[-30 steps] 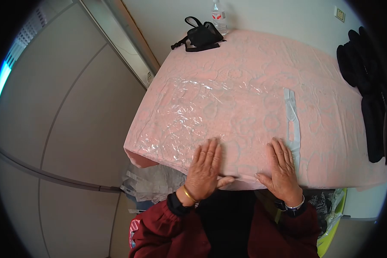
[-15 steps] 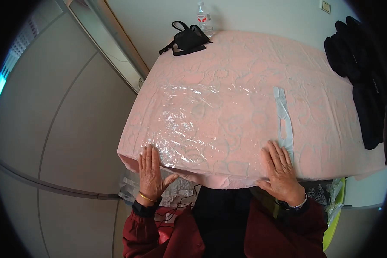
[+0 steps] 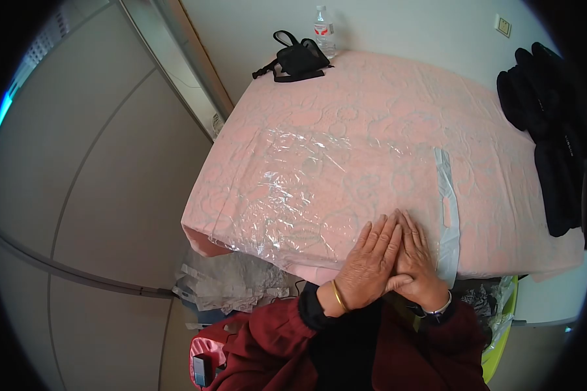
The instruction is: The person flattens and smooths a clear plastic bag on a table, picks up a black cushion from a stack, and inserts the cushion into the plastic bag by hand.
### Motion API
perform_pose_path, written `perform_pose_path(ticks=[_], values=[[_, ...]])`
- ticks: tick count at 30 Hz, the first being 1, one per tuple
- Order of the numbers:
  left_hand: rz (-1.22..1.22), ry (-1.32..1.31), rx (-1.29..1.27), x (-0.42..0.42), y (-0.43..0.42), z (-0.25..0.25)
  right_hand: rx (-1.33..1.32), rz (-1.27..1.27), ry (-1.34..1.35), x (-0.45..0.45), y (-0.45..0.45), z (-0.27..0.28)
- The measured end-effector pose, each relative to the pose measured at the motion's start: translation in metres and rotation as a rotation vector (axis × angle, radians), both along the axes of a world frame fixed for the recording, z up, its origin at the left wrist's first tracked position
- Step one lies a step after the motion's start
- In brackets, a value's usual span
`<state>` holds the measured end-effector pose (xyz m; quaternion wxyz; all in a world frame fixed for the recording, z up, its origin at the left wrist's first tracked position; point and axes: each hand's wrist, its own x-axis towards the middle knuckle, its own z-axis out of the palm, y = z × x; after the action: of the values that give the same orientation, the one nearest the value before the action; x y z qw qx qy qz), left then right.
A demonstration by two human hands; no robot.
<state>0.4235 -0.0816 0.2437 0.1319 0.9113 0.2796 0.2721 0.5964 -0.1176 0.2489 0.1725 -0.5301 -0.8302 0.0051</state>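
A clear, shiny plastic bag (image 3: 287,195) lies flat on the pink patterned cloth (image 3: 385,85) that covers the table. Its white strip with a cut-out handle (image 3: 445,176) runs down the right side. My left hand (image 3: 366,264) rests flat on the plastic near the front edge, fingers stretched out. Right beside it and touching it, my right hand (image 3: 419,264) also lies flat, just left of the white strip. The left thumb overlaps the right hand. Neither hand holds anything.
At the back left are a black strapped pouch (image 3: 300,58) and a water bottle (image 3: 324,32). Black padded items (image 3: 554,143) lie at the right edge. Below the table are crumpled plastic (image 3: 235,280) and a green container (image 3: 499,352). Grey panels (image 3: 104,163) stand at left.
My left hand has moved from the table's front left corner rightward across the plastic to meet my right hand, which has stayed near the white strip. The view has shifted slightly.
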Motion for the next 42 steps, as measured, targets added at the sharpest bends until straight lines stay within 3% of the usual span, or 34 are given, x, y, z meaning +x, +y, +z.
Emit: perform_pose_path(ticks=[7,14,30,34,37,40,42], values=[[0.142,0.264,0.071,-0.074,0.034,0.001,-0.153,-0.077,-0.013,0.022,-0.001,0.014],[0.511,0.414,0.086,-0.193,0.088,-0.002,-0.172,-0.077,-0.011,0.047,-0.002,0.015],[0.544,0.196,0.234,-0.223,0.031,-0.041,-0.037,-0.166,-0.032,0.046,-0.069,0.003],[0.585,0.148,0.326,-0.178,0.016,-0.005,0.008,-0.128,0.066,0.038,-0.048,0.02],[0.336,0.127,0.218,-0.107,0.004,0.025,-0.001,-0.07,0.086,0.011,-0.03,0.027],[0.086,0.108,0.125,-0.03,-0.002,0.01,-0.018,-0.028,0.05,-0.004,-0.014,0.011],[0.057,0.094,0.096,-0.009,-0.002,-0.003,0.006,-0.026,-0.008,0.0,-0.013,0.002]])
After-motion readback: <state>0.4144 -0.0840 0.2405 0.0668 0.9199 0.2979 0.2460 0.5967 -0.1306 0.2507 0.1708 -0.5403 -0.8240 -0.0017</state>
